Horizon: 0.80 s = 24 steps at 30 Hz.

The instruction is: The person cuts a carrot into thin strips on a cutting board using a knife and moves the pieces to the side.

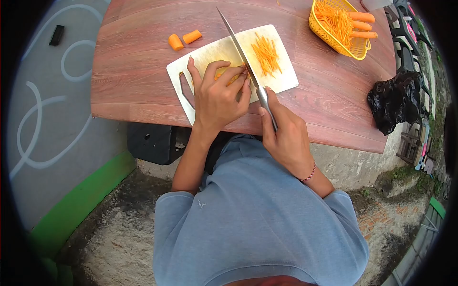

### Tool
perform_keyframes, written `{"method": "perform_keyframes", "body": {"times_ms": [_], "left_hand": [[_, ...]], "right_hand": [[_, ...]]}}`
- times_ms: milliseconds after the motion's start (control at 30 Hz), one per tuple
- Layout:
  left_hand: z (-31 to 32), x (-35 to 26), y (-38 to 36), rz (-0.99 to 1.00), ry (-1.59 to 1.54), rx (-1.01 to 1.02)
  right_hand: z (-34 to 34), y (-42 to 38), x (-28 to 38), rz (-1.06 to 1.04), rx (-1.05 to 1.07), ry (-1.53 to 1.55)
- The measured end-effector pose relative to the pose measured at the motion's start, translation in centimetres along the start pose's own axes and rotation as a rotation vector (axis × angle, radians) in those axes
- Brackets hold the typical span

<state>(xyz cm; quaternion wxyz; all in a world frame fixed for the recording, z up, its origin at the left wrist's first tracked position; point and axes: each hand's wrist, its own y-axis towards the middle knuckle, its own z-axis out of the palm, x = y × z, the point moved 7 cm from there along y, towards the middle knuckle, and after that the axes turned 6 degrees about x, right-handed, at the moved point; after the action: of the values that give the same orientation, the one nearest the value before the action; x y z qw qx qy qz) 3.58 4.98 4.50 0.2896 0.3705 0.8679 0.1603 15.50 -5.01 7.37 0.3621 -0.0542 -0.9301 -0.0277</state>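
Observation:
My left hand (217,100) rests on a white cutting board (286,78), fingers bent over pieces of orange carrot (219,75) that they mostly hide. Its fingertips are right beside the blade of a large kitchen knife (236,43). The metal handle is gripped in my right hand (288,133), and the blade slants across the board, tip pointing away from me. To the right of the blade lies a small pile of thin carrot strips (266,55). Two short carrot chunks (175,42) sit on the table just beyond the board's far left side.
A yellow plastic basket (334,42) at the table's far right holds shredded carrot (331,19) and several carrots (361,17). A black plastic bag (395,100) is at the right edge of the wooden table (133,71). Below the near edge is a black seat (150,143).

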Motion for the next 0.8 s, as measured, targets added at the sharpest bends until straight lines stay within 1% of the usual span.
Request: {"method": "perform_keyframes", "body": {"times_ms": [133, 200, 233, 300, 433, 500, 533, 633, 733, 800], "left_hand": [[0.2, 0.1, -0.1, 0.009, -0.014, 0.022], [0.1, 0.1, 0.0, 0.008, -0.023, 0.007], [0.2, 0.0, 0.0, 0.021, -0.027, 0.012], [0.1, 0.0, 0.0, 0.004, -0.018, 0.003], [0.0, -0.3, 0.0, 0.018, 0.009, 0.020], [-0.1, -0.4, 0.2, 0.009, 0.061, 0.038], [-0.1, -0.5, 0.3, 0.016, 0.061, 0.039], [0.2, -0.5, 0.2, 0.018, 0.066, 0.056], [0.3, -0.6, 0.4, 0.036, 0.042, 0.053], [0.2, -0.8, 0.5, 0.045, 0.041, 0.063]], "right_hand": [[0.9, 2.6, -0.5, -0.023, -0.042, -0.040], [0.4, 5.0, -0.9, -0.033, -0.050, 0.072], [-0.3, 5.5, -0.8, -0.026, -0.061, 0.072], [-0.4, 6.4, -1.2, 0.059, 0.062, 0.083], [-1.1, 6.5, -1.7, 0.019, 0.019, 0.106], [-1.7, 6.2, -2.0, 0.051, 0.018, 0.154], [-1.9, 6.0, -2.2, 0.079, 0.027, 0.203], [-2.5, 5.0, -2.4, 0.063, -0.025, 0.242], [-3.0, 4.1, -2.3, 0.077, -0.009, 0.256], [-2.9, 3.3, -2.3, 0.046, -0.017, 0.243]]}}
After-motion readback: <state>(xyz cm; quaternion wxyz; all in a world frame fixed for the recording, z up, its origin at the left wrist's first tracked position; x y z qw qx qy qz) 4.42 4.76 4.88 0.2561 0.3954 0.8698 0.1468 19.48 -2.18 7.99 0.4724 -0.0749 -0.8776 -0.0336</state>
